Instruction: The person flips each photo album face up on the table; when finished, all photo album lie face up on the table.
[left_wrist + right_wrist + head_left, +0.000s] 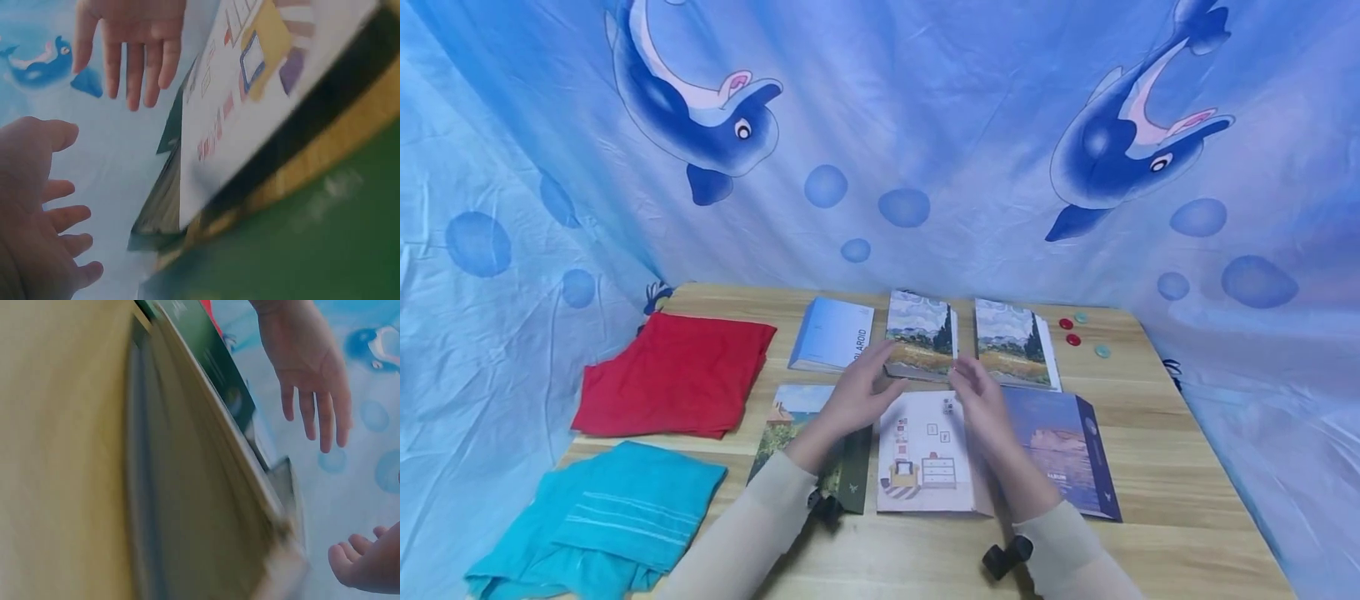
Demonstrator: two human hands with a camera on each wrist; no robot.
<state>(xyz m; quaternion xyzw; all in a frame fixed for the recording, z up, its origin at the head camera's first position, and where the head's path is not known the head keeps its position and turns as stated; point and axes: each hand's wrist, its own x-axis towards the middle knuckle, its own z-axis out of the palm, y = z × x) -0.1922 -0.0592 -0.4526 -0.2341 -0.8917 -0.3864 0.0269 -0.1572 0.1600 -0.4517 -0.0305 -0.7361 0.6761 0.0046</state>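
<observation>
Both hands hover above the albums, fingers apart and holding nothing. My left hand [856, 398] is over the gap between the green landscape album [777, 417] and the white album [917, 429] with a drawn armchair and dresser. Across from it, my right hand [981, 402] hangs near the white album's upper right corner, beside the purple sea-cliff album [1060, 433]. The fingertips of both overlap the lower edge of a wheat-field album [919, 321] in the head view. In the left wrist view, the palms of the left hand [28, 200] and right hand [140, 28] show.
A blue album lettered POLAROID [833, 329] and a second wheat-field album [1011, 337] complete the back row. Red cloth [677, 375] and teal cloth [610, 517] lie at left. Several small red and pale green discs [1073, 340] sit at back right. A dolphin-print curtain [880, 125] encloses the table.
</observation>
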